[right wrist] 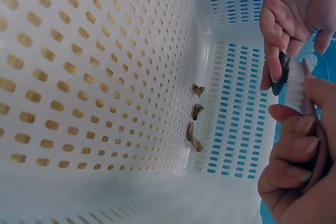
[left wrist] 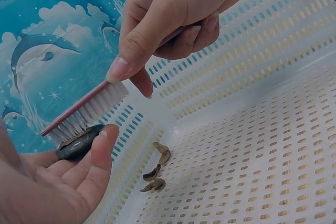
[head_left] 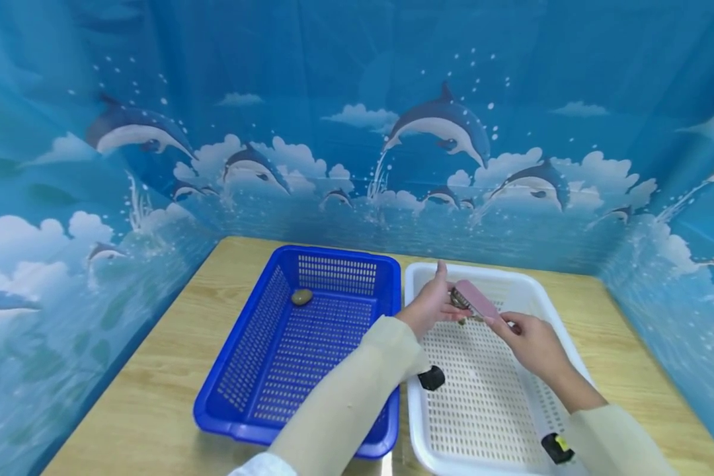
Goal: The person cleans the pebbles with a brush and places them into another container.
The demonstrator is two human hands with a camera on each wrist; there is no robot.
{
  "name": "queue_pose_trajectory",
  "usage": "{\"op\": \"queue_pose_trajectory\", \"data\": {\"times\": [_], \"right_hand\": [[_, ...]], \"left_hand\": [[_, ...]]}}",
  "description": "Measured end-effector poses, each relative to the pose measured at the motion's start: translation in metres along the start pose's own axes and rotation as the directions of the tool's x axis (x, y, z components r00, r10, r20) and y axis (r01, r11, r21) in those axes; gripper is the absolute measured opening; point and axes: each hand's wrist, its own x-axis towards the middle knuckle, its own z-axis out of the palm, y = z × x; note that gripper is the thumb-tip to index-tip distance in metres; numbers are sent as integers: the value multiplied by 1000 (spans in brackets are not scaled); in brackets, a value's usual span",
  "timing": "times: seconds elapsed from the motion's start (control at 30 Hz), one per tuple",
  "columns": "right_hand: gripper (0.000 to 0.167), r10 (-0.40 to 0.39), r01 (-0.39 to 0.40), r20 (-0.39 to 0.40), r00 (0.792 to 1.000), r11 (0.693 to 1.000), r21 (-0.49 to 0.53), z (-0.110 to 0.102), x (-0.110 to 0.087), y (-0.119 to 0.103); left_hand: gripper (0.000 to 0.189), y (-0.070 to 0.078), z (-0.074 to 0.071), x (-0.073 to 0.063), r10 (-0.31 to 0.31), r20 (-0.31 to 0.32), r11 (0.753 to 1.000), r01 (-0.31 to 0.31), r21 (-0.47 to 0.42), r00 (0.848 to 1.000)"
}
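My left hand [head_left: 431, 305], palm up over the far part of the white basket [head_left: 482, 396], holds a dark, glossy oval, shell-like piece [left wrist: 79, 148] on its curled fingers. The thumb stretches away from it. My right hand [head_left: 532, 344] grips the handle of a pink brush [head_left: 477, 299], thumb along its back. White bristles [right wrist: 295, 85] meet the dark oval's brownish upper face in both wrist views. Beneath the hands, three small brown curled pieces [left wrist: 163, 153] lie near a wall of the white basket.
A blue basket [head_left: 321, 350] stands left of the white one, with a brownish oval piece [head_left: 301, 297] in its far left corner. Both baskets sit on a wooden table [head_left: 214, 311]. Behind it hangs a dolphin-print sheet [head_left: 333, 79]. Black wrist devices [head_left: 432, 378] sit on both forearms.
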Motion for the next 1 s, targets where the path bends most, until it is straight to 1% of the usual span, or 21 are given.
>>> {"op": "queue_pose_trajectory", "data": {"times": [0.17,0.37,0.47,0.67,0.77,1.0], "right_hand": [[59,5,-5,-4,1000,1000,-11,-1,-1,1],[60,25,-25,-11,1000,1000,-16,-4,0,0],[61,36,-36,-5,999,999,-19,-4,-1,1],[65,59,-59,5,998,998,-18,-4,-1,1],[67,71,-71,5,997,997,-22,-4,-1,1],[67,72,-73,-10,997,997,-23,-5,0,1]], "left_hand": [[87,0,3,0,-18,-12,999,19,32,1000],[88,1,2,2,-21,25,999,20,46,999],[85,0,3,1,-20,35,998,18,61,999],[76,0,2,1,-18,26,994,15,107,999],[69,0,1,0,-5,24,995,2,105,1000],[33,-3,5,1,48,-33,997,-46,69,998]]}}
